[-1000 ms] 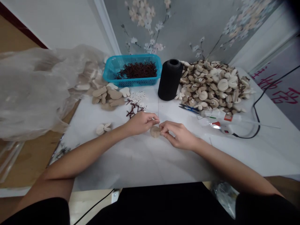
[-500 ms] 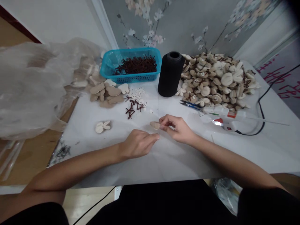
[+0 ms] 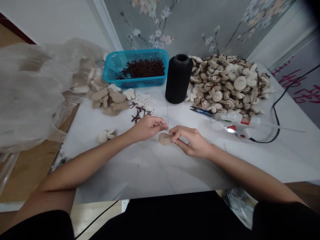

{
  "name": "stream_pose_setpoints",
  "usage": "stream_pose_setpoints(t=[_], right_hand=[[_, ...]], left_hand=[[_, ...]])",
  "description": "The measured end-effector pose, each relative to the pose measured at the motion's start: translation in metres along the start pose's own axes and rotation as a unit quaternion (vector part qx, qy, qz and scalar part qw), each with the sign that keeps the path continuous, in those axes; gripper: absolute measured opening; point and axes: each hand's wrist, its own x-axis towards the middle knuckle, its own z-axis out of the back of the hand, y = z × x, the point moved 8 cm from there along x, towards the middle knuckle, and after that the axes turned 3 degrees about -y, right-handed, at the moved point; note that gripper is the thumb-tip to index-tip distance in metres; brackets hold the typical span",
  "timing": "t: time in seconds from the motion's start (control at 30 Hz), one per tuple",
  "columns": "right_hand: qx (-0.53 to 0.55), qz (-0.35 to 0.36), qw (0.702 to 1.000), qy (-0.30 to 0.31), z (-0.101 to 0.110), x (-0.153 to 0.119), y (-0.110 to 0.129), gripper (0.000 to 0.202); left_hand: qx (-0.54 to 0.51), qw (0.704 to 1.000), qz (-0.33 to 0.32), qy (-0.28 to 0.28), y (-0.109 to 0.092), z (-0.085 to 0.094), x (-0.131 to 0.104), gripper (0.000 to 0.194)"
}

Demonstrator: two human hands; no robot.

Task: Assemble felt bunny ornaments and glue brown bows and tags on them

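Observation:
My right hand [image 3: 188, 140] pinches a small beige bunny-shaped fabric piece [image 3: 164, 139] just above the table, its rounded part sticking out to the left. My left hand [image 3: 151, 127] is closed in a pinch, its fingertips close to the right ones and slightly above the fabric piece. A fine dark thread [image 3: 167, 113] runs from the black thread cone [image 3: 178, 80] down to the fingertips, and the left fingers appear to grip it. Dark brown bows [image 3: 137, 115] and small white labels [image 3: 145, 99] lie beyond my left hand, partly hidden by it.
A blue basket [image 3: 135, 83] of brown bows stands at the back. Right of the cone is a big heap of beige and white bunny pieces [image 3: 222, 86]. Blue thread snips [image 3: 202, 111] and a glue gun [image 3: 240, 121] lie before it. A single bunny piece [image 3: 106, 136] sits left.
My left hand has risen from below the fabric piece to just above it, now covering some bows and labels. My right hand keeps hold of the piece, which has turned. The view has shifted slightly.

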Motion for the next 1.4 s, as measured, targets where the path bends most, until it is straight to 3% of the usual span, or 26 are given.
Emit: stream_pose_setpoints(t=[0.1, 0.2, 0.27, 0.33, 0.43, 0.5, 0.63, 0.83, 0.9, 1.0, 1.2, 1.4], right_hand=[[0.049, -0.027, 0.997, -0.044, 0.005, 0.000, -0.005, 0.006], [0.110, -0.100, 0.984, -0.094, 0.008, -0.001, -0.019, 0.008], [0.127, -0.156, 0.971, -0.130, 0.010, -0.004, -0.030, 0.010], [0.109, -0.192, 0.965, -0.142, 0.010, -0.006, -0.037, 0.010], [0.043, -0.170, 0.980, -0.097, 0.005, -0.007, -0.033, 0.004], [0.003, -0.124, 0.990, -0.065, 0.001, -0.009, -0.026, 0.009], [-0.033, -0.077, 0.996, -0.021, -0.005, -0.016, -0.023, 0.011], [-0.028, -0.083, 0.996, 0.003, -0.008, -0.023, -0.034, 0.009], [-0.025, -0.093, 0.995, 0.009, -0.008, -0.024, -0.037, 0.009], [-0.017, -0.094, 0.995, 0.015, -0.006, -0.026, -0.039, 0.010], [-0.056, -0.076, 0.995, 0.016, 0.010, -0.032, -0.044, 0.006], [-0.079, -0.100, 0.991, -0.033, 0.021, -0.039, -0.041, 0.006]], left_hand=[[-0.091, 0.995, 0.048, 0.012, 0.014, -0.016, -0.004, 0.023], [-0.051, 0.998, 0.021, -0.028, 0.009, -0.023, -0.018, 0.024], [0.037, 0.996, -0.034, -0.080, -0.003, -0.021, -0.030, 0.025], [0.133, 0.974, -0.131, -0.130, -0.022, -0.019, -0.043, 0.023], [0.231, 0.926, -0.250, -0.166, -0.041, -0.023, -0.058, 0.021], [0.250, 0.916, -0.266, -0.169, -0.042, -0.025, -0.059, 0.020], [0.218, 0.937, -0.227, -0.150, -0.035, -0.029, -0.052, 0.020], [0.143, 0.977, -0.139, -0.075, -0.024, -0.033, -0.035, 0.024], [0.126, 0.984, -0.101, -0.074, -0.018, -0.031, -0.024, 0.023], [0.163, 0.981, -0.069, -0.083, -0.013, -0.030, -0.005, 0.027], [0.302, 0.947, -0.098, 0.038, -0.012, -0.059, 0.012, 0.025], [0.313, 0.947, -0.077, -0.015, -0.007, -0.054, 0.011, 0.030]])
